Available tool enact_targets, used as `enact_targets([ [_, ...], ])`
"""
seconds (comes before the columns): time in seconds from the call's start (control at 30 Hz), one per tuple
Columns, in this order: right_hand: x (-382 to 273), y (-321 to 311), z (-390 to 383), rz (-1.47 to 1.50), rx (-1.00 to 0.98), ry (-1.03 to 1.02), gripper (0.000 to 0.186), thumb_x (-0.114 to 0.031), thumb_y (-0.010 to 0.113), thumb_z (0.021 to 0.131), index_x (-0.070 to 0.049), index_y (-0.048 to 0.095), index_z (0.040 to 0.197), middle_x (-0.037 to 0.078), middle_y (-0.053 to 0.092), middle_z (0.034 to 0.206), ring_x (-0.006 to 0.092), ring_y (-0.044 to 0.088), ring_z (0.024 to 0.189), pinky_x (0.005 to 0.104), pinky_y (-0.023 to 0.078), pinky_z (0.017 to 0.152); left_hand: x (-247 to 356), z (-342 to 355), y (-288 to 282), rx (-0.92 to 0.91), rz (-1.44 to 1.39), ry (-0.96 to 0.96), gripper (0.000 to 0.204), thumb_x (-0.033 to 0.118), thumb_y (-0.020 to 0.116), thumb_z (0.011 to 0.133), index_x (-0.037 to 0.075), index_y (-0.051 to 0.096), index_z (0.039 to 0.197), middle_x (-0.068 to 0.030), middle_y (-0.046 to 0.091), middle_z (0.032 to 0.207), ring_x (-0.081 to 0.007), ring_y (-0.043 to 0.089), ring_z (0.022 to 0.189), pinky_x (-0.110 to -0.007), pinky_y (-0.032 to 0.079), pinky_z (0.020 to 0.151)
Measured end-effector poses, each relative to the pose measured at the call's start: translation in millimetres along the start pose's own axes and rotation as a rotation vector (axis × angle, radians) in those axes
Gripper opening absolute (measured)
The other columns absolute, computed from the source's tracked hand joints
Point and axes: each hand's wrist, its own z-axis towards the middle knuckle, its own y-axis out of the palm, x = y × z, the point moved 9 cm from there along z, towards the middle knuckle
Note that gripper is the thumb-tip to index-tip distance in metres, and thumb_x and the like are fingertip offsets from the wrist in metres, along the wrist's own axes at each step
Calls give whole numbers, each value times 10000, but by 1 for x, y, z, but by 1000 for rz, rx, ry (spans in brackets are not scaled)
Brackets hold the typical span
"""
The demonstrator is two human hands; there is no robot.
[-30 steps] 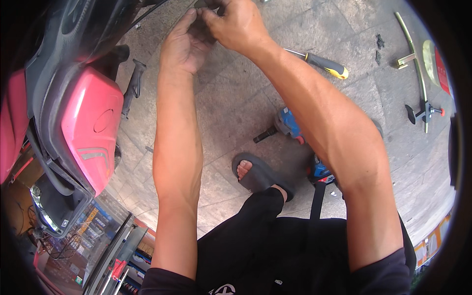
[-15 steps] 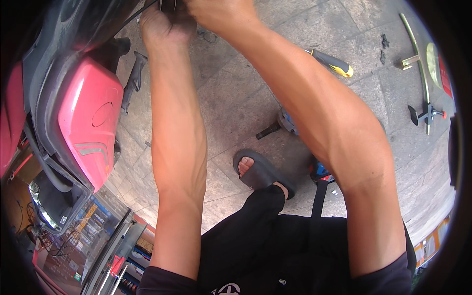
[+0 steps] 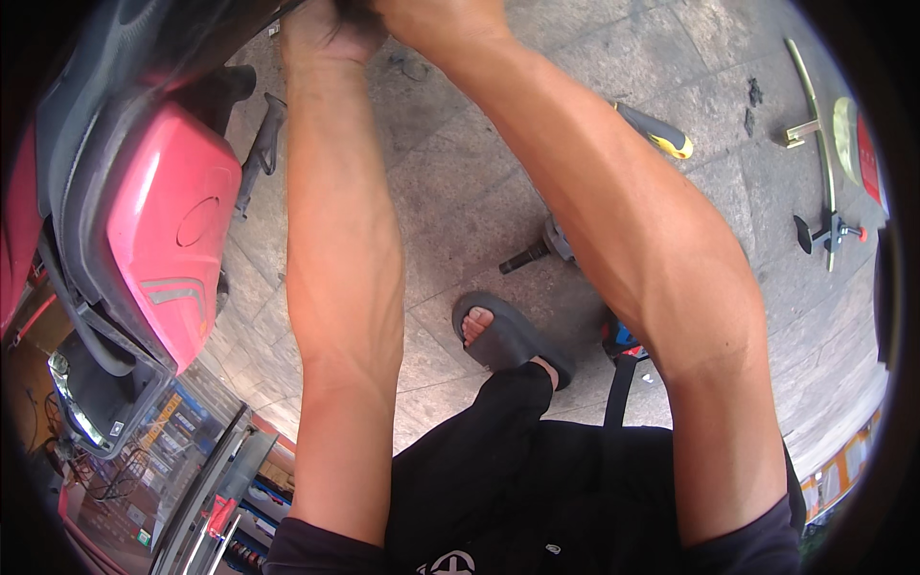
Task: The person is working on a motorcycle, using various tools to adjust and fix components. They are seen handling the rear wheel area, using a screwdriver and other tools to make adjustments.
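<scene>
My left hand (image 3: pixel 331 31) and my right hand (image 3: pixel 436 21) are close together at the upper edge, next to the dark body (image 3: pixel 206 43) of a scooter. Only the wrists and the heels of the hands show well. The fingers are cut off by the edge or lost in shadow, so what they touch or hold is hidden. To the left of my left forearm is the scooter's glossy pink side panel (image 3: pixel 177 225). Between my forearms, a power tool (image 3: pixel 537 254) with a dark nose lies on the paving, partly covered by my right forearm.
A yellow-and-black tool handle (image 3: pixel 661 132) lies beyond my right forearm. Farther right is a long bar clamp (image 3: pixel 822 163). A black stand-like part (image 3: pixel 261 144) is beside the panel. My sandalled foot (image 3: pixel 508 335) rests on the paving. A glass display case (image 3: pixel 177 460) stands lower left.
Both hands have slid slightly higher and farther out at the upper edge, so less of the fingers shows. The whole view has shifted a little.
</scene>
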Motion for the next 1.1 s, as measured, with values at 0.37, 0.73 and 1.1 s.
enact_targets([
  [0.37, -5, -3, 2, -63, 42, -58, 223, -149, 714, 822, 36, 687, 945, 267, 715, 886, 428, 710, 871, 477, 550, 786, -2, 0, 17, -145, -143, 88, 383, 291, 469, 1066, -10, 657, 1211, -168, 697, 1250, -309, 658, 1159, -445, 514, 1068],
  [0.73, -6, -2, 1, -55, 18, -46, 218, -133, 703, 815, 41, 686, 946, 284, 709, 901, 451, 700, 900, 494, 544, 816, 8, 1, 4, -25, 37, 85, 394, 305, 463, 1066, -11, 657, 1200, -158, 702, 1228, -296, 667, 1125, -441, 529, 1045],
  [1.1, -11, -3, 1, -93, 23, -64, 224, -137, 698, 824, 43, 691, 957, 283, 711, 916, 447, 702, 914, 492, 544, 825, 6, 2, 7, -29, -3, 42, 391, 310, 475, 1061, 7, 673, 1207, -150, 707, 1236, -292, 668, 1137, -432, 533, 1039],
])
